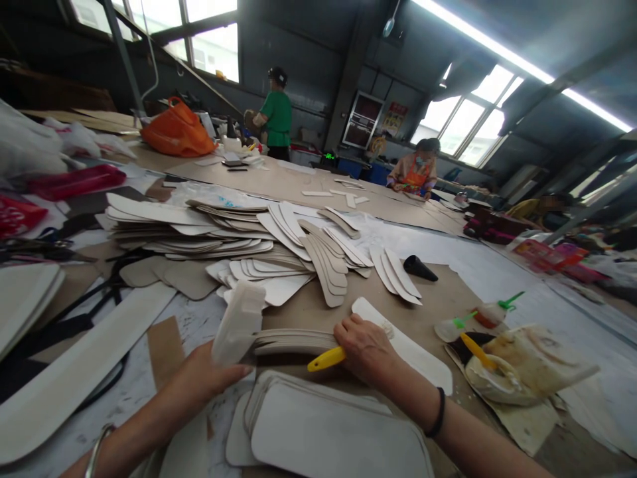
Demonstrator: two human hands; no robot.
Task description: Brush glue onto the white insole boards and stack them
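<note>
My left hand [213, 372] is closed on a pale, slightly curved flat piece [239, 322], held up and blurred by motion. My right hand [365, 345] grips a brush by its yellow handle [326, 359]; the bristles are hidden behind the hand. Beneath and beyond that hand lies a long white panel with rounded ends [423, 355], a wet-looking smear near its middle. Between my hands sits a stack of curved strips [293, 340]. Closer to me is a pile of larger white panels [338, 425].
Piles of cut pieces [189, 232] spread across the table. At right stand a glue-crusted container [527, 365] with another yellow handle [478, 350] and green-tipped bottles [492, 313]. A black cone [419, 268] lies beyond. Co-workers [277, 113] are farther back.
</note>
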